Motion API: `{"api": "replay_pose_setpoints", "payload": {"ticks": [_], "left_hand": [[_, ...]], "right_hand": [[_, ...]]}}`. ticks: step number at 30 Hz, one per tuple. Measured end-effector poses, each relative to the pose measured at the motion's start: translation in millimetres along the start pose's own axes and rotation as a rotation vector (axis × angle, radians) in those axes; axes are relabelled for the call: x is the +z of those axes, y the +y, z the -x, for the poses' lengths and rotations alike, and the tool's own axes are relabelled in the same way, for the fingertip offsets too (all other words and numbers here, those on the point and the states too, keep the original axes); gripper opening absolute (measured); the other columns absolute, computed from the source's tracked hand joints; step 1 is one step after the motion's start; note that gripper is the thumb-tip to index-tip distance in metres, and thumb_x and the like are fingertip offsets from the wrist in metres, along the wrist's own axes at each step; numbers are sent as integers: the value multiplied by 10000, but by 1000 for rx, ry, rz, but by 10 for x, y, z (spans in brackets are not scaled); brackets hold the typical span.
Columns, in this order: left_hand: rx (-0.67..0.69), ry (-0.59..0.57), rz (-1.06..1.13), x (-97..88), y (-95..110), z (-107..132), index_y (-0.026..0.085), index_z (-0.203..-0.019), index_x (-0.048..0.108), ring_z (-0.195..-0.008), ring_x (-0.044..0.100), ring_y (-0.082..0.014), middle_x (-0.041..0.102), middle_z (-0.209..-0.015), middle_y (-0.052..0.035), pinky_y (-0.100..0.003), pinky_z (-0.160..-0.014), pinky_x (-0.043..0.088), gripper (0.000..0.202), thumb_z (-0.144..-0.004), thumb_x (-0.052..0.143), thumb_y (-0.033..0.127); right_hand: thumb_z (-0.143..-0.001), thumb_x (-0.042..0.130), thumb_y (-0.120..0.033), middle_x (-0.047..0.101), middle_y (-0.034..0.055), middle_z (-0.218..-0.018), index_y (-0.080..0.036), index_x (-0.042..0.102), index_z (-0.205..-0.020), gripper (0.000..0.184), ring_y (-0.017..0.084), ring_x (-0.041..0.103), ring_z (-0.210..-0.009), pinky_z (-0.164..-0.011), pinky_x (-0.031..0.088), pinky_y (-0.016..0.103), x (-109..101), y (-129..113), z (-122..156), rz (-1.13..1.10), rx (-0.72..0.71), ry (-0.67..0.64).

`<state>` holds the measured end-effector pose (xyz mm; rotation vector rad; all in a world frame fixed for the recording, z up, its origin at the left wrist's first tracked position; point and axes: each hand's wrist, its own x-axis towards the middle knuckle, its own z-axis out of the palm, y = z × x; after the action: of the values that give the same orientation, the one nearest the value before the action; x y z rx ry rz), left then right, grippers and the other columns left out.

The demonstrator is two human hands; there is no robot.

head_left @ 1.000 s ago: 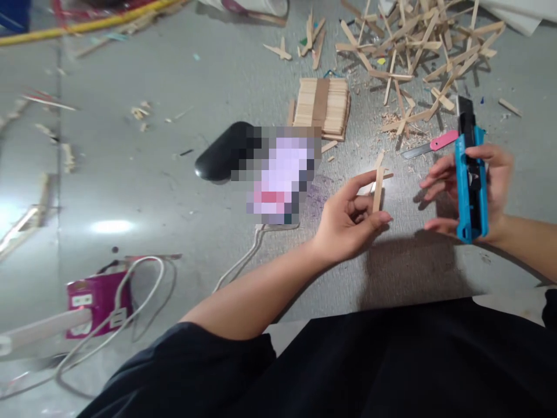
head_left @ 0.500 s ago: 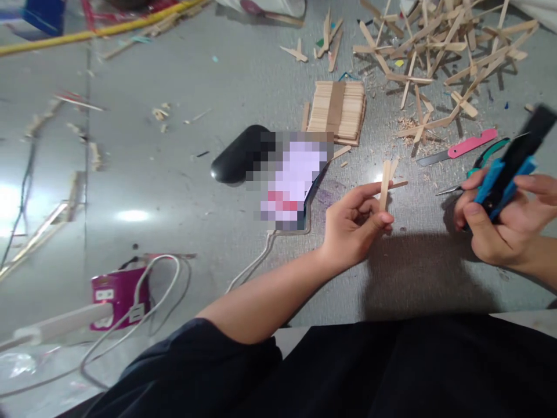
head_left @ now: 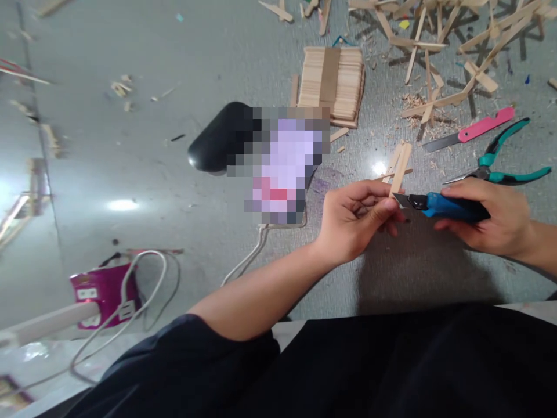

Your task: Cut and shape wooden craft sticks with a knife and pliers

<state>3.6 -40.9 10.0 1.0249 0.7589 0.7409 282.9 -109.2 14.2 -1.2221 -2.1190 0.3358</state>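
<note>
Between thumb and fingers, my left hand (head_left: 354, 217) pinches a few crossed popsicle sticks (head_left: 401, 166), held up above the table. My right hand (head_left: 496, 217) is wrapped round a blue and black folding knife (head_left: 452, 207). Its pointed blade faces left and lies at the lower end of the sticks, beside my left thumb; whether it cuts in I cannot tell. Just beyond my right hand lie pliers with green handles (head_left: 500, 165) and a pink folding saw (head_left: 485, 125).
A banded bundle of popsicle sticks (head_left: 313, 81) lies behind a blurred-out phone (head_left: 289, 162) and a black case (head_left: 220, 136). A lattice of joined sticks (head_left: 439, 43) spreads at the back right, near wood shavings (head_left: 418, 110). White cable (head_left: 163, 278) and a purple socket box (head_left: 104, 290) sit at left.
My right hand has turned the knife from pointing up and away to pointing left, and brought its blade to the sticks in my left hand. The view has shifted slightly.
</note>
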Motion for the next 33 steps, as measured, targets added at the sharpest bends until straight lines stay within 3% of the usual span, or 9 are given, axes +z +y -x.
{"api": "replay_pose_setpoints", "payload": {"ticks": [4,13,24,29,33], "left_hand": [[-9,-2,48,6,17,2,178,-932,766,-521,752,-118,842,-745,-27,-217,-535,666,507,-918,999,628],[-66,8,98,-18,5,-1,188,-953,779,-517,759,-131,817,-706,-3,-214,-497,662,509,-879,1032,624],[-68,-13,187,-14,9,-25,182,-888,769,-479,693,-94,772,-650,19,-176,-468,625,472,-868,1058,554],[-20,-57,217,-35,-39,-39,190,-868,756,-470,661,-71,727,-618,36,-137,-444,579,444,-910,1030,537],[-35,-87,172,-53,-37,-32,208,-840,724,-457,628,-74,686,-593,41,-154,-430,555,512,-880,1034,613]], "right_hand": [[-1075,859,-454,874,63,-1156,-280,674,-1489,486,252,870,-936,-751,697,362,9,-6,3,35,1,21],[-1022,918,-355,883,39,-1130,-293,680,-1562,593,262,876,-953,-809,723,371,21,-21,-13,23,-46,45],[-1022,916,-356,885,32,-1115,-279,719,-1492,516,235,869,-919,-796,723,342,58,-4,-10,36,-75,104],[-1035,903,-371,890,20,-1116,-324,691,-1548,557,234,872,-933,-793,716,332,27,-33,-27,26,-64,74],[-1067,863,-395,902,30,-1131,-372,681,-1550,517,269,885,-953,-808,727,359,-14,-58,-43,-20,-13,-8]]}}
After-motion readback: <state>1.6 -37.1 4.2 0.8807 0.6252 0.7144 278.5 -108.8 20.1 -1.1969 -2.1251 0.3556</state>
